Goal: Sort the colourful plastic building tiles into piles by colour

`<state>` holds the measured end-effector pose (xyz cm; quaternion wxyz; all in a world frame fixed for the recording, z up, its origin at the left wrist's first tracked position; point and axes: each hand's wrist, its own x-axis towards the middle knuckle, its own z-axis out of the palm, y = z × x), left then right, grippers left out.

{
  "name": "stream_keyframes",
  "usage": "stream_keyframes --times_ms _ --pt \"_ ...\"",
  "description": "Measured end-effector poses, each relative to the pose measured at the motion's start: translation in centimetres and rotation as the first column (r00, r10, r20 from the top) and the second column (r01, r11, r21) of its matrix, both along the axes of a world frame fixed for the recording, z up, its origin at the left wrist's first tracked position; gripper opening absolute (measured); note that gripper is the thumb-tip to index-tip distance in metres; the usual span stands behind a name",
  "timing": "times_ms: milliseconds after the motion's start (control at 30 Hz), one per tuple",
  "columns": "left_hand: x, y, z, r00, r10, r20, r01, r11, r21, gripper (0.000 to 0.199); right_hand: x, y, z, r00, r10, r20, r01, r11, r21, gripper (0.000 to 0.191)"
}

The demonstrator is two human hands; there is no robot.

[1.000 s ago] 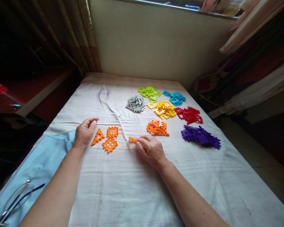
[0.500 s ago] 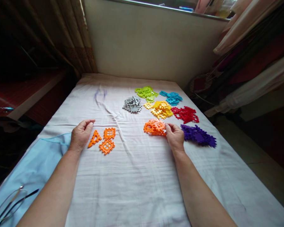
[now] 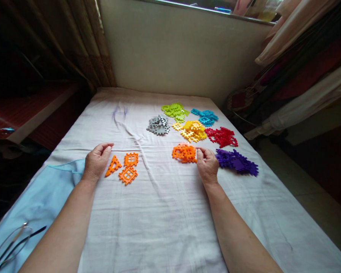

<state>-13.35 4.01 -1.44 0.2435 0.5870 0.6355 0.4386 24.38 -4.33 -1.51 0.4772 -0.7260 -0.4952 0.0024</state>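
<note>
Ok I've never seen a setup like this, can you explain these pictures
There's no machine: a person works barehanded, all seen from a camera worn on the head, looking forward and down. On the sheet: green pile, blue pile, gray pile, yellow pile, red pile, purple pile, orange pile, of toothed pieces. The right hand is at the orange pile's edge; I can't tell whether it grips a piece. The left hand is beside three loose orange pieces, with nothing visibly held.

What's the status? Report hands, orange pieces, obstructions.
Right hand at orange pile, grip unclear. Left hand loosely curled by orange triangle. No visible obstruction; purple pile beside right hand.
</note>
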Motion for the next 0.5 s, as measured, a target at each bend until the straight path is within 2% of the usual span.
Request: stream_keyframes --times_ms 67,133,267,367,500 --pt "0.0 0.0 0.0 1.0 -0.002 0.008 0.001 1.0 0.003 0.042 -1.5 -0.4 0.6 0.992 0.097 0.082 -0.101 0.994 0.051 0.032" --pt "0.0 0.0 -0.1 1.0 -0.004 0.012 0.004 1.0 0.006 0.041 -3.6 -0.9 1.2 0.962 0.238 0.133 -0.246 0.968 0.049 0.028" --pt "0.1 0.0 -0.1 1.0 -0.007 0.001 0.007 1.0 0.01 0.042 -8.3 -1.7 1.7 0.811 0.549 0.205 -0.53 0.836 -0.144 0.021" --pt "0.1 0.0 -0.1 1.0 -0.004 -0.005 0.004 1.0 0.008 0.042 -11.3 -1.9 2.0 0.701 0.676 0.229 -0.603 0.732 -0.316 0.018" --pt "0.1 -0.1 -0.1 1.0 -0.013 -0.004 0.013 1.0 0.016 0.041 -14.4 -1.9 2.8 0.604 0.752 0.266 -0.624 0.653 -0.428 0.032"
